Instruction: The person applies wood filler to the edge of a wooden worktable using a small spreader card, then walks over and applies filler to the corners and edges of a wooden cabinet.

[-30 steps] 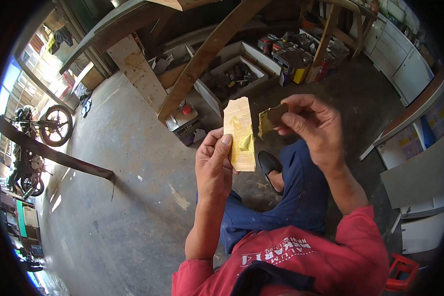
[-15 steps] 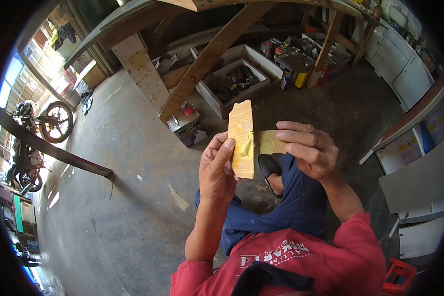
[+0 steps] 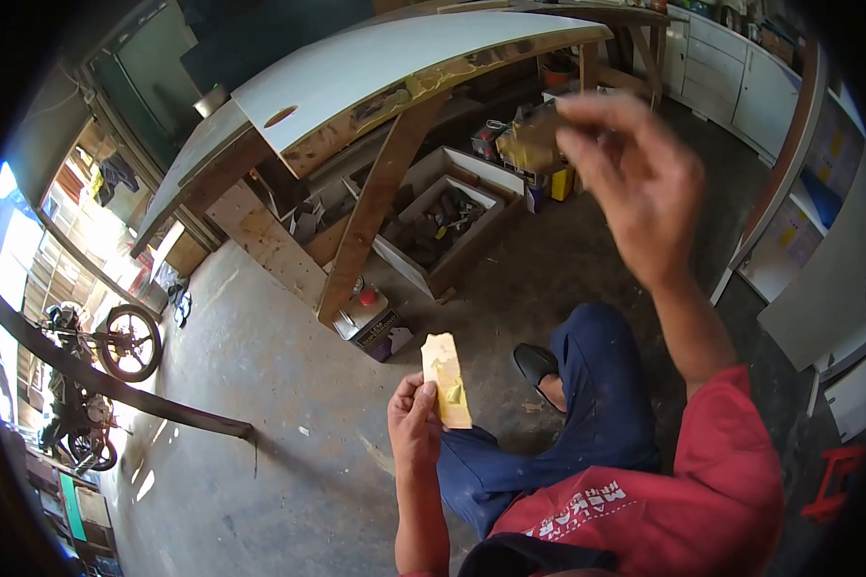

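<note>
My left hand (image 3: pixel 415 428) is closed on a flat, pale strip (image 3: pixel 443 365) with a ragged top end, which looks like wood or card. A yellow glue-like lump sits on the strip's face. Raised at the right, my right hand (image 3: pixel 649 183) is blurred by motion. Its fingers pinch a small yellowish-brown flat piece (image 3: pixel 531 144), also smeared. The piece is near the curved edge of a white tabletop (image 3: pixel 375 67); I cannot tell whether they touch. Yellow smears mark that wooden edge (image 3: pixel 433 85).
Under the table stand a glue can (image 3: pixel 370 327) with a red cap and a wooden tray (image 3: pixel 423 274) holding tools. A slanted wooden brace (image 3: pixel 380 202) crosses in front. White cabinets (image 3: pixel 717 82) line the right, a motorcycle (image 3: pixel 91 385) the left. A red stool (image 3: pixel 834 486) is at lower right.
My right hand has moved up and away from the strip with the small piece, toward the table edge. My left hand and strip sit lower in view. More of the white tabletop shows.
</note>
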### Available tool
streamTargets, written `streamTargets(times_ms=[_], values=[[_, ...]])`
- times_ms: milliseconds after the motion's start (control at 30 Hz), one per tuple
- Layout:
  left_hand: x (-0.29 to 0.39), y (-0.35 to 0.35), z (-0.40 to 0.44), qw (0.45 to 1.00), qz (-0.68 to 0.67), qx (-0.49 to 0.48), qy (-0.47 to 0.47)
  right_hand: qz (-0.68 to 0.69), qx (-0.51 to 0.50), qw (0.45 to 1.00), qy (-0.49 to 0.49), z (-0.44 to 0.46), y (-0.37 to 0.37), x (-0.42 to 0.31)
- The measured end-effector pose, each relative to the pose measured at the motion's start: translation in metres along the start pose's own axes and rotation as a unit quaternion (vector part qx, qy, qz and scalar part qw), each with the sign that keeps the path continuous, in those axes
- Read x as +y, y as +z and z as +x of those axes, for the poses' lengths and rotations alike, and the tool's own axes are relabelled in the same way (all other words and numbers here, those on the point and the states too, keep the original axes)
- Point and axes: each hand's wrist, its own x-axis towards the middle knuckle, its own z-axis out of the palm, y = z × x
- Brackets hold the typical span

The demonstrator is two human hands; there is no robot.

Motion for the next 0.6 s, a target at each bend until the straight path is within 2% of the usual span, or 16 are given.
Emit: streamTargets(times_ms=[33,167,233,267,367,400,467,600], values=[[-0.006,-0.011,-0.002,1.000,-0.003,0.020,-0.015,-0.042,-0.016,0.998,-0.034,0.015,-0.003,0.001],[-0.044,-0.062,-0.011,0.996,0.006,0.072,-0.044,-0.058,-0.045,0.995,-0.064,0.064,0.000,0.017],[-0.066,-0.087,-0.016,0.990,0.021,0.121,-0.067,0.037,-0.068,0.992,-0.101,0.085,0.005,0.017],[-0.080,-0.101,-0.019,0.990,0.022,0.123,-0.067,0.039,-0.068,0.992,-0.099,0.092,0.005,0.015],[-0.120,-0.138,-0.029,0.978,0.039,0.165,-0.123,0.071,-0.175,0.981,-0.044,0.110,0.005,0.008],[-0.128,-0.143,-0.034,0.972,0.062,0.172,-0.150,0.072,-0.175,0.981,-0.042,0.118,0.008,0.018],[-0.145,-0.157,-0.039,0.968,0.063,0.155,-0.187,0.113,-0.240,0.934,-0.239,0.136,0.015,0.035],[-0.143,-0.155,-0.041,0.970,0.056,0.165,-0.172,0.124,-0.300,0.932,-0.164,0.135,0.010,0.020]])
